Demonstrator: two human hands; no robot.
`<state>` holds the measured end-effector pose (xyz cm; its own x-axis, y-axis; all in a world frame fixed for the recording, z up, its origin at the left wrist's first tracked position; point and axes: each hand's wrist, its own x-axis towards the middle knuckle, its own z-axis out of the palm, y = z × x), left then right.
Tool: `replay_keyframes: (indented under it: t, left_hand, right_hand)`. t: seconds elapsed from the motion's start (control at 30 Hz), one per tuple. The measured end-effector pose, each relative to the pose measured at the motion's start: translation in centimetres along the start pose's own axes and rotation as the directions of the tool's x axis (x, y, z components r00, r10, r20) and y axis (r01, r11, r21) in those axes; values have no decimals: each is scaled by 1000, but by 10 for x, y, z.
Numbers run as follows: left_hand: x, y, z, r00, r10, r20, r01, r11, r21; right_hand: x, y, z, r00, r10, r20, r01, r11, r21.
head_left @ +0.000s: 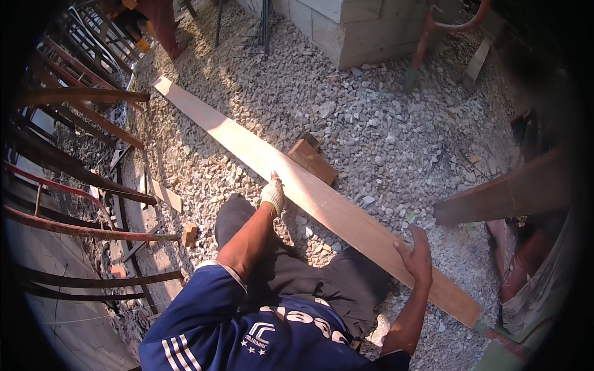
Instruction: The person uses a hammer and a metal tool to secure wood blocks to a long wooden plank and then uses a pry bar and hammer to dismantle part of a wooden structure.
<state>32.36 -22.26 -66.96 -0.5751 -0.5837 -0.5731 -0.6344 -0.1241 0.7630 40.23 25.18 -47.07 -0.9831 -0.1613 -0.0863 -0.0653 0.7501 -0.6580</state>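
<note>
A long pale wooden plank (pixel 334 213) lies slantwise in front of me, from the far left to the near right. My left hand (pixel 272 194), in a whitish work glove with a bare fingertip showing, grips the plank's near edge around its middle; the fingers under the edge are hidden. Bare, my right hand (pixel 416 256) rests on the plank toward its near right end, thumb apart and fingers stretched across the wood. Beneath or just behind the plank's middle sits a brown wooden block (pixel 312 159).
Grey gravel (pixel 371 123) covers the ground. Dark timbers and red bars (pixel 93 229) crowd the left. A concrete block wall (pixel 340 31) stands at the back; a thick beam (pixel 504 195) juts in from the right. Another person's leg (pixel 166 28) shows at the far left.
</note>
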Motion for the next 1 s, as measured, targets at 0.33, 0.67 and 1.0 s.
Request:
replay_keyframes:
  t: [0.33,0.67,1.0]
  left_hand:
    - [-68,21,34,979,165,120,-149,980,-131]
    - [-98,10,50,911,239,336,-207,970,-130]
    - [-79,8,57,976,-128,174,115,990,82]
  right_hand:
    - [147,-97,171,920,-217,328,281,946,-164]
    - [122,-9,154,936,-167,310,185,982,-28]
    - [120,-15,197,973,38,230,72,890,-450]
